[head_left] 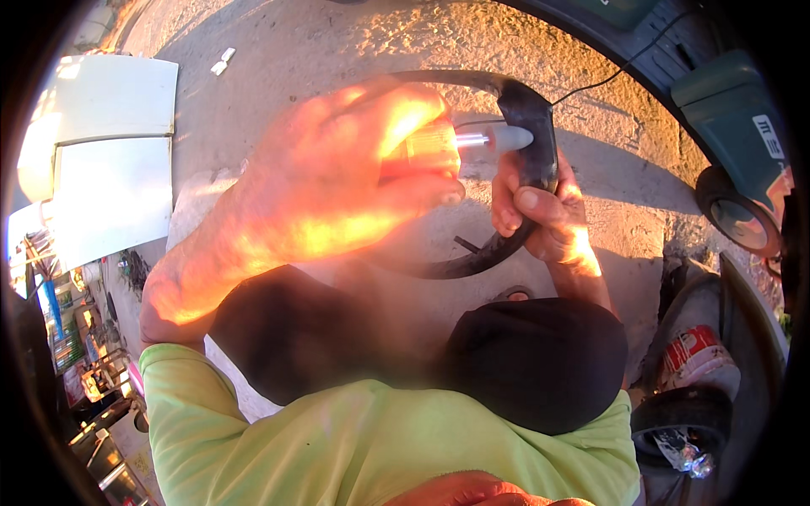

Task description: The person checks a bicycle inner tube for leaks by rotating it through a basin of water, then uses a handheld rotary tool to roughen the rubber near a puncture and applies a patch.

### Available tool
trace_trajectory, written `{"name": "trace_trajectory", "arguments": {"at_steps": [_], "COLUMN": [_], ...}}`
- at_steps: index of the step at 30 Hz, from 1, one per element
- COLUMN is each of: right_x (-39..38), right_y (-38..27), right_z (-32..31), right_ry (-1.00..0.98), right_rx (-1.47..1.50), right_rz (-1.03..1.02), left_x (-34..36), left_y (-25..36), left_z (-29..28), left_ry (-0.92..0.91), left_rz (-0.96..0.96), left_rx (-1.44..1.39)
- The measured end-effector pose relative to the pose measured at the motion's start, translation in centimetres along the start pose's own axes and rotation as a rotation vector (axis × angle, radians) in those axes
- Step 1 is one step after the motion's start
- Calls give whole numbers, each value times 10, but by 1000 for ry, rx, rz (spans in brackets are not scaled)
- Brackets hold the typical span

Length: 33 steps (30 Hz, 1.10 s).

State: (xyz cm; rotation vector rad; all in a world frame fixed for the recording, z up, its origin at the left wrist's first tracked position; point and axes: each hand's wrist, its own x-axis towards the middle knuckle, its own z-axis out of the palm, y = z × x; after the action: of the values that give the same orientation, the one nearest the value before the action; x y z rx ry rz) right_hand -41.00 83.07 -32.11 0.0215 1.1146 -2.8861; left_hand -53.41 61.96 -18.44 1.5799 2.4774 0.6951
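My left hand (337,169), bright with sunlight, is closed around an orange-bodied rotary tool (429,150). From its metal shaft sticks a grey pointed grinding stone (510,137), whose tip lies against or just in front of the inner tube. That black inner tube (540,128) forms a ring above my knees, and a short valve stem (467,244) points inward from it. At the ring's right side my right hand (553,207) grips the rubber, thumb on the near face, just below the stone. My left hand hides the ring's left part.
White panels (114,177) stand at the left above assorted clutter (93,354). A thin dark cord (624,67) crosses the upper right. On the right are a dark green case (726,101), a red and white bucket (699,363) and a small tire (683,413). Concrete floor (278,51) lies ahead.
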Motion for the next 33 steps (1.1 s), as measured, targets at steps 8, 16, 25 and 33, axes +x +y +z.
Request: {"name": "trace_trajectory", "arguments": {"at_steps": [8, 16, 25, 33], "right_x": [-1, 0, 0, 1], "right_y": [0, -2, -1, -3], "right_z": [1, 1, 2, 9], "right_ry": [11, 23, 21, 82], "right_rx": [13, 18, 30, -72], "right_rz": [14, 20, 5, 20], "left_x": [0, 4, 6, 7], "left_y": [3, 5, -1, 0], "left_z": [0, 1, 11, 13], "left_ry": [4, -45, 11, 14], "left_rz": [-22, -73, -23, -13], "left_rx": [22, -12, -55, -41]}}
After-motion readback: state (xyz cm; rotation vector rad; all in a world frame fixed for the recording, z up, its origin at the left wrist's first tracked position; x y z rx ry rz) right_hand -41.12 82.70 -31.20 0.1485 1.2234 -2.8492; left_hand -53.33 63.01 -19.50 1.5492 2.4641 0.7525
